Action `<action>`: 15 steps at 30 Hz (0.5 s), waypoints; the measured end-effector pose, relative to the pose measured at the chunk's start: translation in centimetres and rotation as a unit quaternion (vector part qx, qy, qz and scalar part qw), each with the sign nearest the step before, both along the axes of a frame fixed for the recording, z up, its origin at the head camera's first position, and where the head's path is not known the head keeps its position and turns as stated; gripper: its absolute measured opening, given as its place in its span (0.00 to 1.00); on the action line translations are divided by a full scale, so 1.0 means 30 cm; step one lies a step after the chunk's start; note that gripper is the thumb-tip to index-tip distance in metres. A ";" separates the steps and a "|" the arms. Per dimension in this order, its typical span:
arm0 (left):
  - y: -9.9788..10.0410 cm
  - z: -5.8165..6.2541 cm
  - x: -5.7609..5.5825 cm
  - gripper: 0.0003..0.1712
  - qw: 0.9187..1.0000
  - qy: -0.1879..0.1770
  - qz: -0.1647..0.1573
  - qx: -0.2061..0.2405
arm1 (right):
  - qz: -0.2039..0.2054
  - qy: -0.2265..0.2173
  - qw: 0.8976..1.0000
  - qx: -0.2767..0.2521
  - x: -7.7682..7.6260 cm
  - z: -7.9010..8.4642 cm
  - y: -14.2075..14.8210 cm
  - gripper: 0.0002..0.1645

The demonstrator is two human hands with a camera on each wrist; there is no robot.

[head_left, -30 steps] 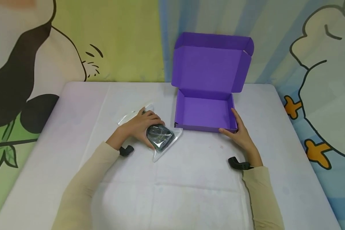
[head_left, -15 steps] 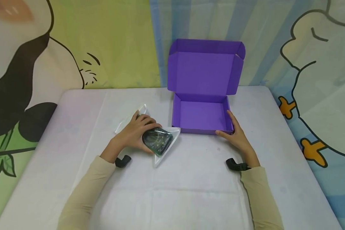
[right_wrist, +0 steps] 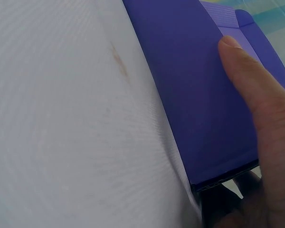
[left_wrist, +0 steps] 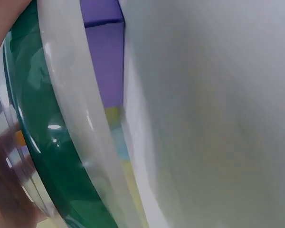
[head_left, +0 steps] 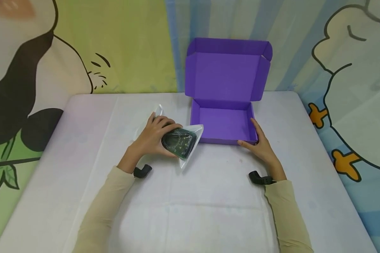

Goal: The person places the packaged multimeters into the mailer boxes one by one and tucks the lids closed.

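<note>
My left hand [head_left: 155, 135] grips a dark green, rounded item [head_left: 180, 142] sealed in a clear plastic bag [head_left: 194, 131], fingers over its far side and thumb on the near side. It tilts above the cloth, and the bag's right corner overlaps the front left of a purple cardboard box [head_left: 221, 142] in the head view. Close up in the left wrist view, the item's glossy green side [left_wrist: 52, 128] fills the left. My right hand [head_left: 263, 146] holds the box's near right corner, with the thumb [right_wrist: 249, 76] on the front wall and fingers along the right side.
The box lid [head_left: 225, 75] stands raised at the back, against a printed cartoon backdrop [head_left: 130, 45]. A white cloth [head_left: 193, 221] with fold creases covers the table. A black wrist camera [head_left: 142, 171] sits on the left wrist, another [head_left: 260, 178] on the right.
My left hand has raised the bagged green item off the cloth and shifted it right, toward the box. My right hand has stayed at the box corner. The head view has shifted slightly.
</note>
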State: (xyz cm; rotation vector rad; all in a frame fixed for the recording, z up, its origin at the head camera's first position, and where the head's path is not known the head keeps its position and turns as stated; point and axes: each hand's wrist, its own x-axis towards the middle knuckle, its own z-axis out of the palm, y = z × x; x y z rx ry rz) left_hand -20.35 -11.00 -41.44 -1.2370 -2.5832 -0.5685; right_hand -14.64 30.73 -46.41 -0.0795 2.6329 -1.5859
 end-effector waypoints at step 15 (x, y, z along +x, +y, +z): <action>0.108 0.031 -0.020 0.60 1.000 0.000 0.004 0.031 | -0.004 -0.006 1.000 -0.002 0.000 -0.011 0.004 0.62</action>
